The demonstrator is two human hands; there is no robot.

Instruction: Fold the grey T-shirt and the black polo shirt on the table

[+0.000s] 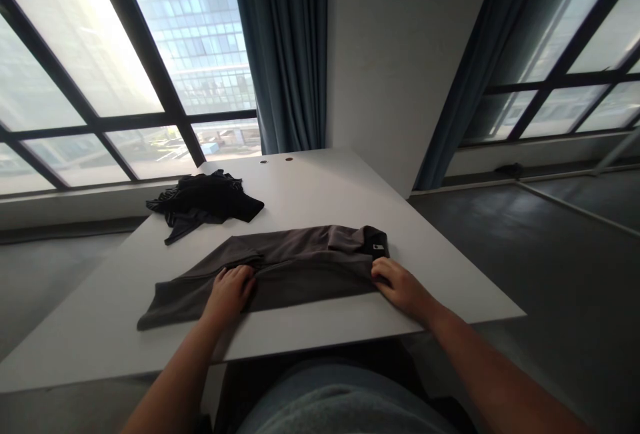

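Note:
A dark grey-brown garment (310, 281) lies stretched lengthwise along the front of the white table (320, 187), folded into a long strip. At its right end a dark opening shows a small pale label (379, 247). I cannot tell if it is a top or trousers. My left hand (231, 293) rests on its middle, fingers curled into the cloth at a fold. My right hand (403, 287) pinches the near edge at the right end, just below the label.
Further back on the left of the table lies a rumpled heap of black clothing (210, 197). Two small round holes (289, 159) sit near the table's far edge. Beyond stand a pillar (395, 67), a blue curtain (285, 54) and large windows (210, 47).

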